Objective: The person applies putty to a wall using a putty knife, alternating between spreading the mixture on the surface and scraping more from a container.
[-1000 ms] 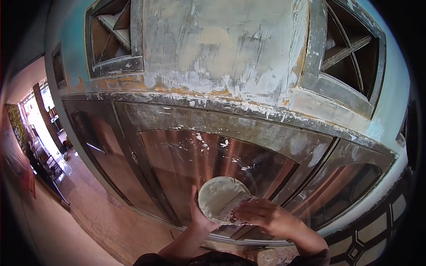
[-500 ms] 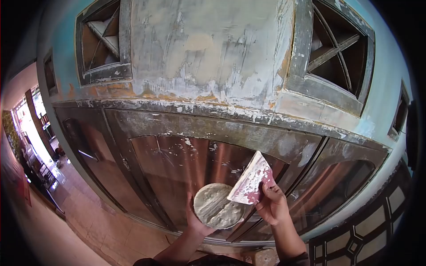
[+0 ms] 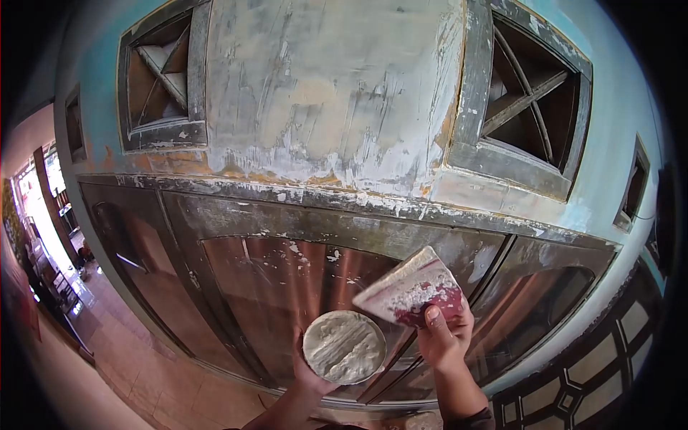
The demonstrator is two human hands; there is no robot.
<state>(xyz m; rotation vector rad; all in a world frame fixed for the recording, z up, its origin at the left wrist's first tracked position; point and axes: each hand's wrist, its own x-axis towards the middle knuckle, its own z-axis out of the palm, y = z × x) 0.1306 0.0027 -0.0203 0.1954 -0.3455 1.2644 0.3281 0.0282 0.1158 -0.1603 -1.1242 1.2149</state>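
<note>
My left hand [image 3: 312,374] is wrapped round the side of a round bowl of putty [image 3: 344,347], held level in front of the door. The grey-white paste in it has streaked grooves across the middle. My right hand [image 3: 446,338] grips a dark red putty spreader [image 3: 419,292] with the thumb on its face. White paste smears the spreader's face and long straight edge. The blade sits just above and right of the bowl, apart from its rim. Ahead is a wall panel [image 3: 322,93] with patchy grey and cream filler and scraped lower edges.
Two wooden vent frames [image 3: 161,79] with crossed bars flank the panel. Below runs a paint-flecked wooden beam [image 3: 287,193] over brown glazed doors [image 3: 272,287]. A tiled floor [image 3: 143,358] lies at left, and a dark patterned grille [image 3: 573,387] at lower right.
The spreader has lifted off the bowl's rim and turned, its face now more toward me. My right hand has shifted slightly right, the bowl a little left and down. The view has tilted up slightly.
</note>
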